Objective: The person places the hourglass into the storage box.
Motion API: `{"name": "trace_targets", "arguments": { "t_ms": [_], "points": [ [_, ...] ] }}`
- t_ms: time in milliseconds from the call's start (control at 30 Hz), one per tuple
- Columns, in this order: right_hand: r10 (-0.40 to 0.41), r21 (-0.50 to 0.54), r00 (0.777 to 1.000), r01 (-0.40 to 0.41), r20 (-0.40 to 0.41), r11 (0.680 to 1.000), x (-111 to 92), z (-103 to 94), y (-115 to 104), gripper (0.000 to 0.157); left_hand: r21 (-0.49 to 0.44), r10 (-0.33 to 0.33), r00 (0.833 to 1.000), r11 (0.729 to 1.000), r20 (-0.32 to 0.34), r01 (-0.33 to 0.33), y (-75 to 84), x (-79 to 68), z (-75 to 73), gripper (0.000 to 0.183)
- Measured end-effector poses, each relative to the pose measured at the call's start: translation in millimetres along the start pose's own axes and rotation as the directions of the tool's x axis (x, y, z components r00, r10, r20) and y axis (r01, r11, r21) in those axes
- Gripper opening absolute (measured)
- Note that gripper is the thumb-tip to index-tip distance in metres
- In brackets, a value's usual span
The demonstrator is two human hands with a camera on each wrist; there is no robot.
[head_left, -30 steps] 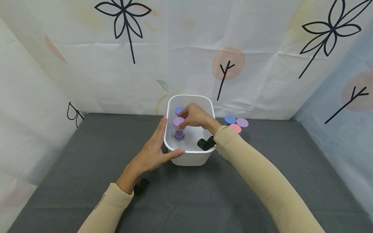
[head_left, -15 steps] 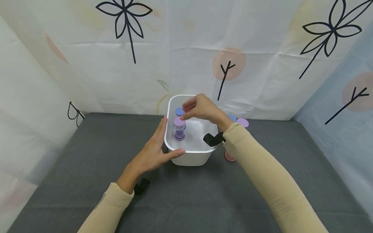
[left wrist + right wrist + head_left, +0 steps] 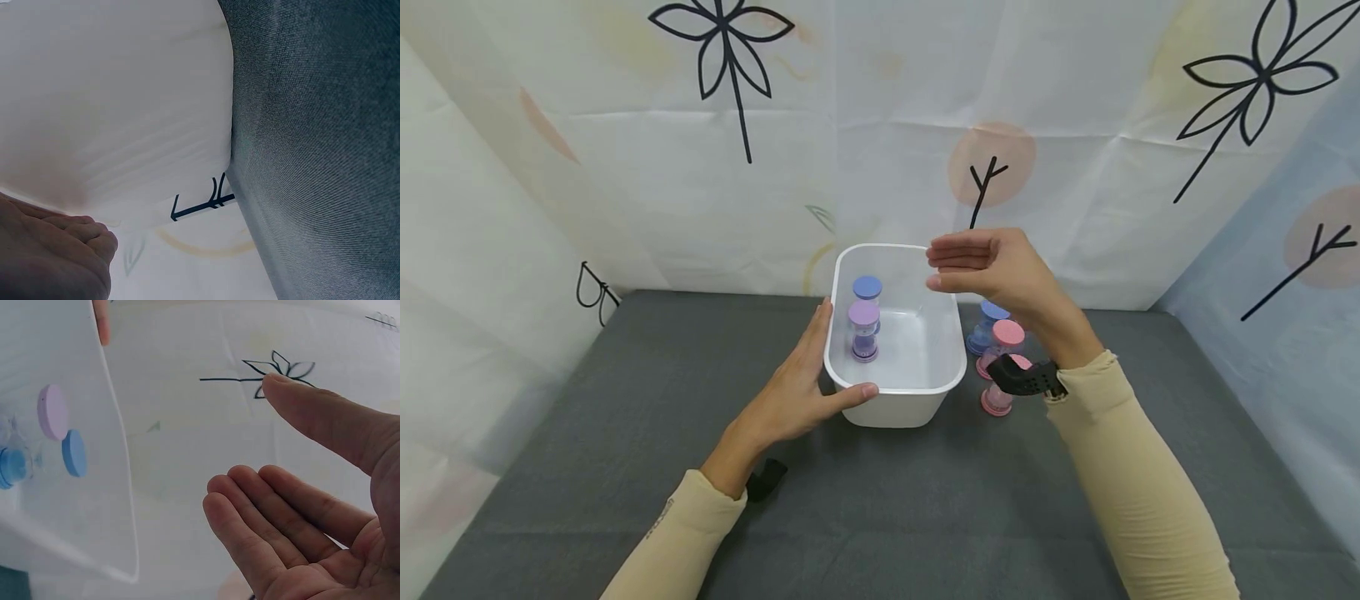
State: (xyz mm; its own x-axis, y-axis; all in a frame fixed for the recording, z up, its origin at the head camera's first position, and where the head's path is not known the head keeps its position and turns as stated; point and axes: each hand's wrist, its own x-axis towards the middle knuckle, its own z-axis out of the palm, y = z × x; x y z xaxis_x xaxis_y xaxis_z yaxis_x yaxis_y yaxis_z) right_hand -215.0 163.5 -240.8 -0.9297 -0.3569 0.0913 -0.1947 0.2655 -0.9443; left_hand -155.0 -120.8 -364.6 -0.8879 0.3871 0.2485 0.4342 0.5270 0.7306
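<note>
A white plastic bin (image 3: 895,410) stands on the grey cloth. Inside, along its left side, a purple-capped sand timer (image 3: 863,315) stands upright before a blue-capped sand timer (image 3: 867,287). My left hand (image 3: 793,392) rests against the bin's left wall, fingers straight, thumb over the front rim. In the left wrist view, the knuckles of that hand (image 3: 75,250) lie beside the bin's wall (image 3: 125,94). Above the bin's right rear rim, my right hand (image 3: 1000,271) is raised with extended fingers and holds nothing; the right wrist view shows its bare palm (image 3: 331,575).
Right of the bin, partly under my right wrist, stand a blue sand timer (image 3: 994,310), a pink one (image 3: 1008,332) and another pink one (image 3: 997,402). A patterned white curtain (image 3: 887,167) hangs behind the grey cloth (image 3: 880,517).
My right hand has let go of the purple sand timer in the bin and moved right and up, out over the right rim. My left hand has stayed on the bin.
</note>
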Motion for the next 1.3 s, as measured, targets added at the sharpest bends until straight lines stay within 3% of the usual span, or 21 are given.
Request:
{"name": "trace_targets", "arguments": {
  "t_ms": [400, 633, 800, 1067, 1300],
  "points": [
    [-0.021, 0.237, 0.994, 0.045, -0.104, 0.97, -61.3, -31.5, 47.8, 0.047, -0.011, 0.01, 1.0, 1.0, -0.005, -0.011, 0.3, 0.1, 0.6, 0.118],
    [0.003, 0.196, 0.986, 0.03, -0.166, 0.98, -85.2, -41.4, 78.0, 0.044, -0.003, 0.005, 1.0, 1.0, -0.005, -0.006, -0.2, 0.2, 0.6, 0.118],
    [0.015, 0.196, 0.988, 0.015, -0.151, 0.98, -94.1, -45.8, 94.4, 0.045, -0.008, 0.01, 1.0, 1.0, -0.008, -0.01, -0.2, 0.1, 1.0, 0.118],
    [0.004, 0.169, 0.988, 0.022, -0.154, 0.985, -98.8, -51.8, 105.2, 0.045, -0.01, 0.017, 1.0, 1.0, -0.008, -0.017, -0.3, -0.3, 1.5, 0.118],
    [0.04, 0.099, 0.994, -0.03, -0.1, 0.995, -101.2, -57.4, 110.7, 0.045, 0.008, 0.007, 1.0, 1.0, -0.001, -0.007, -0.6, -1.2, 0.6, 0.118]
  ]
}}
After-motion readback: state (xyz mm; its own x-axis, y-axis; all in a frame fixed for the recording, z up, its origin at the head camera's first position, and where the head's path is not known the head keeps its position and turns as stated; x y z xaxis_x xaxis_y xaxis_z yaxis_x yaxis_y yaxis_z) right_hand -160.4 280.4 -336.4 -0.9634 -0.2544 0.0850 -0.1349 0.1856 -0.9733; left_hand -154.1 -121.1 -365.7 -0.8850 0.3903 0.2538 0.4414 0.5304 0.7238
